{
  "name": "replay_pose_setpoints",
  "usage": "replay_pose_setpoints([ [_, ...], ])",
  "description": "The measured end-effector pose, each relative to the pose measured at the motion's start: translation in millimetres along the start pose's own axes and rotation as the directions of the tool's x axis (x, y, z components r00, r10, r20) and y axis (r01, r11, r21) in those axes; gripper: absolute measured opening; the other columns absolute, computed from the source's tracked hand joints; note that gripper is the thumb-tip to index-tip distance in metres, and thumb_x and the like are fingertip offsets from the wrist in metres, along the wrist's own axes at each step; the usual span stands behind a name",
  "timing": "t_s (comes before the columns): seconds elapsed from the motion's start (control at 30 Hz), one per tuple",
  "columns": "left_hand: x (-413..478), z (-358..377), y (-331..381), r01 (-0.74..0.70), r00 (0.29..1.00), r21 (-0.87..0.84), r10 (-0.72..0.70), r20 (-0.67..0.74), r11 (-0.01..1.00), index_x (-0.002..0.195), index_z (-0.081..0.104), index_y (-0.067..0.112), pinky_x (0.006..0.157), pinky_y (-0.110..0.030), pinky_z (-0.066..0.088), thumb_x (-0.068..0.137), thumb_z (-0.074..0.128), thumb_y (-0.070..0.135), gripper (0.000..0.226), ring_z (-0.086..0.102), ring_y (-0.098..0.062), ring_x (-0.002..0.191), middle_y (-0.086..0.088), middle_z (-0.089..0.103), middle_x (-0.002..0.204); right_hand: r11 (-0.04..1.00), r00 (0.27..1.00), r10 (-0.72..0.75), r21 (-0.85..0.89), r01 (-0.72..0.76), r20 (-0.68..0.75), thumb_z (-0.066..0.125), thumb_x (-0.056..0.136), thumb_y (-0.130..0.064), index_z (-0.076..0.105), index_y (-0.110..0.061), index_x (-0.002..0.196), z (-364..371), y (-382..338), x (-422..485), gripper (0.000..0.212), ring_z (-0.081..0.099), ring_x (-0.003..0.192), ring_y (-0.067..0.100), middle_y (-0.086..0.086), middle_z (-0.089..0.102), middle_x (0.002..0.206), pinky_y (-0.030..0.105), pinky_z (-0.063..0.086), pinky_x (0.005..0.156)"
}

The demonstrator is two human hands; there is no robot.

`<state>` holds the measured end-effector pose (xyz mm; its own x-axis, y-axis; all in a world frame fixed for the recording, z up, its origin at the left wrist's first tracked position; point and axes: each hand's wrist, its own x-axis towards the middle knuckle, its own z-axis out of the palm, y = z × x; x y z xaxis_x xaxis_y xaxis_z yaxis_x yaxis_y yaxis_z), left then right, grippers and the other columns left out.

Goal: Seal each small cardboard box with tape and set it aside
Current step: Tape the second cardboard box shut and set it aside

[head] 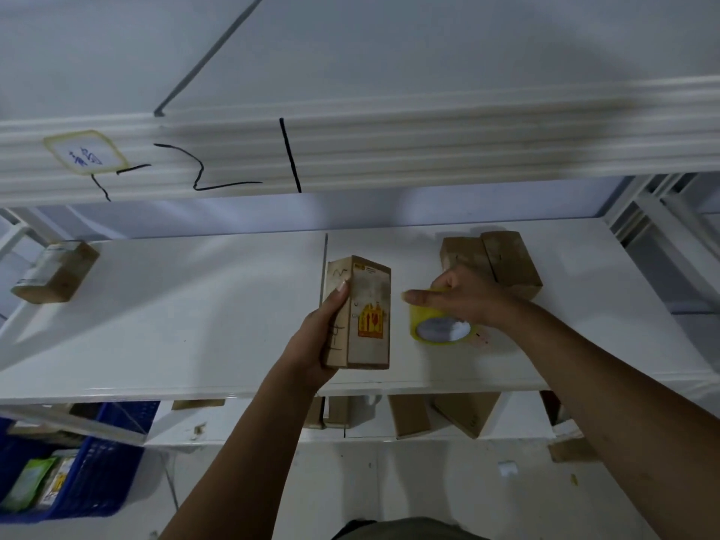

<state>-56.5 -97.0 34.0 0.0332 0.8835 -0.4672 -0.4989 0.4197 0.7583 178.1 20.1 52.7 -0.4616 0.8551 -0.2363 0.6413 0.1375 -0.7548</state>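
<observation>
A small cardboard box point(368, 309) with an orange label stands on end near the front of the white shelf point(187, 305). My left hand point(315, 337) grips its left side, the thumb lying up along that face. Just to its right a roll of yellowish tape point(438, 325) rests on the shelf. My right hand point(467, 296) comes down over the roll, its fingers curled round the top rim. Two more cardboard boxes point(493, 259) sit side by side behind that hand.
One taped box point(54, 272) sits at the shelf's far left end. A thick upper shelf edge point(350, 150) overhangs above. Below the shelf stand several brown boxes point(440, 415), and a blue crate point(78, 473) with packets sits on the floor at the left.
</observation>
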Motion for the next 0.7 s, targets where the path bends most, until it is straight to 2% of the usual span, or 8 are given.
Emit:
replay_pose_setpoints([
  [0.1, 1.5, 4.7, -12.4, 0.039, 0.995, -0.107, -0.028, 0.099, 0.994, 0.148, 0.056, 0.020, 0.098, -0.058, 0.055, 0.090, 0.055, 0.068, 0.076, 0.066, -0.040, 0.125, -0.021, 0.064, 0.142, 1.000, 1.000, 0.003, 0.015, -0.004, 0.029, 0.071, 0.053, -0.091, 0.043, -0.018, 0.051, 4.5, -1.0, 3.3, 0.079, 0.034, 0.050, 0.017, 0.004, 0.028, 0.053, 0.028, 0.028, 0.054],
  [0.2, 2.4, 6.8, -15.5, 0.041, 0.995, -0.119, -0.029, 0.098, 0.992, 0.147, 0.059, 0.020, 0.099, -0.059, 0.053, 0.093, 0.046, 0.068, 0.073, 0.066, -0.041, 0.126, -0.021, 0.065, 0.141, 0.999, 0.999, 0.012, 0.036, -0.013, 0.043, 0.073, 0.055, -0.088, 0.047, -0.015, 0.055, 2.1, -4.4, 7.1, 0.078, 0.033, 0.049, 0.014, 0.002, 0.029, 0.052, 0.028, 0.027, 0.054],
  [0.3, 3.0, 4.3, -6.0, -0.011, 0.997, 0.039, 0.008, 0.071, 0.999, 0.143, 0.060, 0.014, 0.099, -0.058, 0.055, 0.101, 0.049, 0.059, 0.063, 0.067, -0.041, 0.124, -0.021, 0.068, 0.135, 0.999, 1.000, -0.009, 0.041, 0.008, 0.025, 0.075, 0.054, -0.088, 0.048, -0.015, 0.054, -2.9, -2.5, 6.8, 0.078, 0.036, 0.052, 0.018, 0.003, 0.031, 0.052, 0.031, 0.030, 0.057],
  [0.37, 3.7, 5.3, 0.7, -0.042, 0.997, 0.227, 0.027, 0.069, 0.973, 0.142, 0.059, 0.015, 0.101, -0.061, 0.054, 0.096, 0.053, 0.063, 0.066, 0.068, -0.039, 0.122, -0.019, 0.071, 0.132, 1.000, 1.000, -0.005, 0.005, 0.005, -0.013, 0.072, 0.049, -0.093, 0.047, -0.018, 0.051, -2.7, -0.2, 7.3, 0.079, 0.037, 0.054, 0.020, 0.004, 0.032, 0.053, 0.031, 0.030, 0.057],
  [0.43, 5.6, 10.9, 6.7, -0.055, 0.998, 0.320, 0.046, 0.036, 0.946, 0.136, 0.062, 0.009, 0.099, -0.058, 0.057, 0.095, 0.062, 0.061, 0.066, 0.073, -0.037, 0.114, -0.021, 0.073, 0.125, 1.000, 1.000, -0.007, -0.014, 0.006, -0.021, 0.069, 0.051, -0.096, 0.047, -0.018, 0.052, -2.3, 2.4, 7.9, 0.081, 0.038, 0.055, 0.020, 0.005, 0.033, 0.055, 0.032, 0.031, 0.058],
  [0.53, 12.5, 7.7, 10.5, -0.097, 0.992, 0.231, 0.114, -0.060, 0.968, 0.126, 0.069, 0.005, 0.087, -0.047, 0.062, 0.095, 0.066, 0.052, 0.056, 0.076, -0.036, 0.097, -0.028, 0.073, 0.117, 0.991, 0.998, -0.059, 0.119, 0.058, 0.003, 0.064, 0.063, -0.093, 0.063, 0.000, 0.071, -5.3, 8.4, 4.6, 0.093, 0.051, 0.067, 0.022, 0.009, 0.048, 0.067, 0.035, 0.039, 0.066],
  [0.6, 13.4, 0.3, 12.4, -0.089, 0.990, 0.105, 0.099, -0.101, 0.991, 0.119, 0.073, 0.009, 0.082, -0.043, 0.063, 0.095, 0.065, 0.053, 0.051, 0.077, -0.031, 0.086, -0.021, 0.076, 0.106, 0.959, 0.991, -0.132, 0.255, 0.127, 0.000, 0.068, 0.067, -0.087, 0.063, 0.010, 0.088, -8.2, 11.4, -0.4, 0.099, 0.052, 0.074, 0.023, 0.011, 0.050, 0.076, 0.036, 0.039, 0.071],
  [0.7, 9.7, -7.4, 5.9, -0.060, 0.996, -0.104, 0.054, -0.068, 0.993, 0.115, 0.072, 0.012, 0.070, -0.039, 0.066, 0.097, 0.059, 0.051, 0.045, 0.079, -0.026, 0.076, -0.012, 0.079, 0.094, 0.929, 0.983, -0.185, 0.323, 0.177, -0.006, 0.074, 0.068, -0.081, 0.056, 0.014, 0.085, -9.5, 6.9, -3.2, 0.099, 0.046, 0.071, 0.019, 0.009, 0.044, 0.074, 0.032, 0.036, 0.068],
])
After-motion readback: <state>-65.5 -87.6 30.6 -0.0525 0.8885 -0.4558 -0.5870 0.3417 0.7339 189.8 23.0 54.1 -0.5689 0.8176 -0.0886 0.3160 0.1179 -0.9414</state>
